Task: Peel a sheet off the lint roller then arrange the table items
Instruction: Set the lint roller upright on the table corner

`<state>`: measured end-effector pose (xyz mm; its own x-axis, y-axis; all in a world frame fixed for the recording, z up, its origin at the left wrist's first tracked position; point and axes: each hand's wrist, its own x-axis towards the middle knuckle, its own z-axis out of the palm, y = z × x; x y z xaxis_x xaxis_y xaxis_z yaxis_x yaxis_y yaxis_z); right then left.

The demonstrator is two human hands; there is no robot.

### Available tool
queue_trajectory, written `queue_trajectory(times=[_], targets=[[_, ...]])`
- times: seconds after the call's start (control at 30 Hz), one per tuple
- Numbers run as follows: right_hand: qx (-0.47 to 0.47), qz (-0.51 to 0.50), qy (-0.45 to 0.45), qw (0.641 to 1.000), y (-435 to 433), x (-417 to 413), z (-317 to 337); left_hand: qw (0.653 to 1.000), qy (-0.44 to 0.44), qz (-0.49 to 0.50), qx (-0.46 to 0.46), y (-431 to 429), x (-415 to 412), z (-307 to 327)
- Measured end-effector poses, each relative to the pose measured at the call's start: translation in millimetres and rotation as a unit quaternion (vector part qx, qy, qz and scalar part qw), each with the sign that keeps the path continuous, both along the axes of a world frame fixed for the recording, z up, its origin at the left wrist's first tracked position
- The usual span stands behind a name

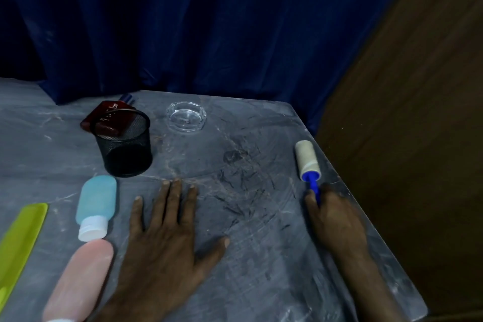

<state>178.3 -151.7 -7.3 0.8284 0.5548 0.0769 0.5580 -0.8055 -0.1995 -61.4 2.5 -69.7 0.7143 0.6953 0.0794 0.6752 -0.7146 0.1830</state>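
A small lint roller (pixel 307 160) with a cream sticky roll and a blue handle lies near the right edge of the grey marble table (pixel 261 243). My right hand (pixel 337 219) covers the blue handle, fingers closed around it. My left hand (pixel 167 232) lies flat on the table in the middle, fingers spread, holding nothing. A blue squeeze bottle (pixel 96 201) with a white cap and a pink bottle (pixel 78 280) lie just left of my left hand.
A black mesh pen cup (pixel 125 149) stands at the back left, with a dark red case (pixel 107 117) behind it. A clear glass ashtray (pixel 186 116) sits at the back. A lime green flat item (pixel 18 240) lies far left. Blue curtain behind; table edge drops off right.
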Motion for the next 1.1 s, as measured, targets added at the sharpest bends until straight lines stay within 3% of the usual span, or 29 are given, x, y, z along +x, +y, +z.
queue_trajectory(times=[0.6, 0.77, 1.1], targets=[[-0.010, 0.205, -0.075, 0.976, 92, -112, -27, 0.999, -0.031, -0.006, 0.008, -3, 2, 1], [0.000, 0.181, -0.054, 0.982, 87, -100, -22, 0.999, -0.035, -0.005, 0.006, -1, 2, -2], [0.000, 0.032, -0.021, 0.999, 25, -9, -9, 0.999, -0.033, -0.006, 0.014, 2, 0, -10]])
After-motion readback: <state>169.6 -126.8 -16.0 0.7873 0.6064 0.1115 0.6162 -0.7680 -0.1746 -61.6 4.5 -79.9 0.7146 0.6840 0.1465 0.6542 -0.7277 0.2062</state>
